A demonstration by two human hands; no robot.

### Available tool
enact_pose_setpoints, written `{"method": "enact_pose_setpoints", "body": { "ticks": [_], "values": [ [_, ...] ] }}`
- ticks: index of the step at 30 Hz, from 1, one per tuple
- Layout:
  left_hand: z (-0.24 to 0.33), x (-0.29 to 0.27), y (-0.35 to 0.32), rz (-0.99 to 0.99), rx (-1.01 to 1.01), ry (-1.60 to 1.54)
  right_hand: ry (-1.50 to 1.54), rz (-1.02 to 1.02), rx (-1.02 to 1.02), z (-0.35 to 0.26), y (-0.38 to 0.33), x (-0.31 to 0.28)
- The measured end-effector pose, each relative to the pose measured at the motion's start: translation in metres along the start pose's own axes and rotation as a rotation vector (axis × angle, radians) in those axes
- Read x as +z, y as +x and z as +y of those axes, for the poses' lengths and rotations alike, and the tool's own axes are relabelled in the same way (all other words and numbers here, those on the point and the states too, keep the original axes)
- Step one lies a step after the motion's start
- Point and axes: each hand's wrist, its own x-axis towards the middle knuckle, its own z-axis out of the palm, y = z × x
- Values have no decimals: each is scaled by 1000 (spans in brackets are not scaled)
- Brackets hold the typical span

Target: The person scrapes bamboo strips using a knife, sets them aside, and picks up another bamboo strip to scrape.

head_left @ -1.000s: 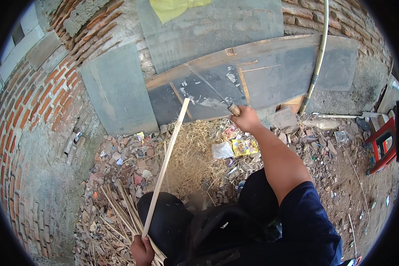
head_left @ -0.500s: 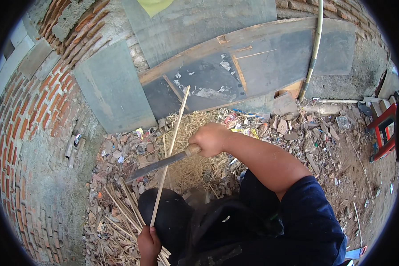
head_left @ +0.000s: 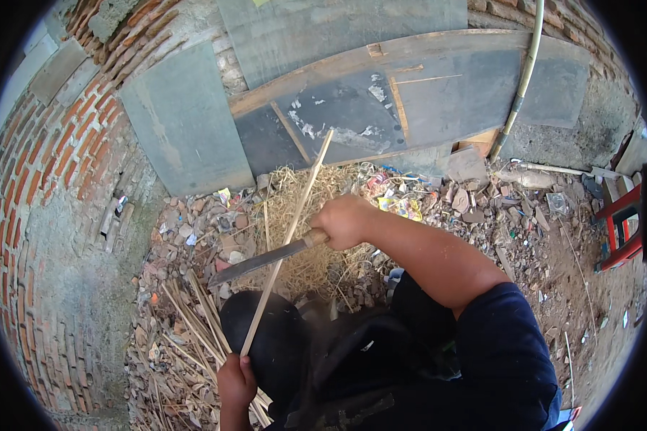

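Note:
My left hand [head_left: 236,381] is closed around the lower end of a long pale strip of bamboo [head_left: 272,281], which slants up and away to the right across my dark-clad left knee [head_left: 248,323]. With my right hand [head_left: 343,221] I grip the wooden handle of a machete [head_left: 259,263]. Its long grey blade points left and crosses the strip around its middle. Whether the edge bites into the strip, I cannot tell. Below and beyond the blade lies a heap of curly, straw-coloured shavings [head_left: 295,188].
More bamboo strips [head_left: 198,310] lie beside my left knee. Rubble and litter [head_left: 467,208] cover the ground. A brick wall [head_left: 57,165] rises at left, grey boards [head_left: 338,115] lean at the back with a pole [head_left: 522,86], and a red-framed object [head_left: 618,228] stands at right.
The view has shifted slightly. The strip's far end now leans further right, and my left hand sits a little higher in view. The machete still crosses the strip.

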Motion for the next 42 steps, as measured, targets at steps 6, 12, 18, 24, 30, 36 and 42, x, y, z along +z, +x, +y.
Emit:
{"method": "enact_pose_setpoints", "body": {
  "ticks": [6, 12, 18, 24, 30, 36, 42],
  "values": [
    [-1, -9, 8, -39, 68, -58, 197, 264, 269, 65, 15, 12],
    [-8, -11, 6, -83, 45, -131, 80, 84, 37, 6, 11, 17],
    [-12, -3, 5, -52, 4, -141, 226, 227, 195, 51, 17, 17],
    [-6, -10, 8, -82, 21, -119, 97, 102, 172, 28, 11, 13],
    [-6, 5, -1, 49, 30, -27, 11, 69, 26, 7, 6, 11],
    [-2, 0, 5, 4, 10, 14, 14, 106, 148, 46, 18, 19],
    [-10, 7, -4, 42, 13, -89, 3, 37, 64, 16, 12, 21]
  ]
}}
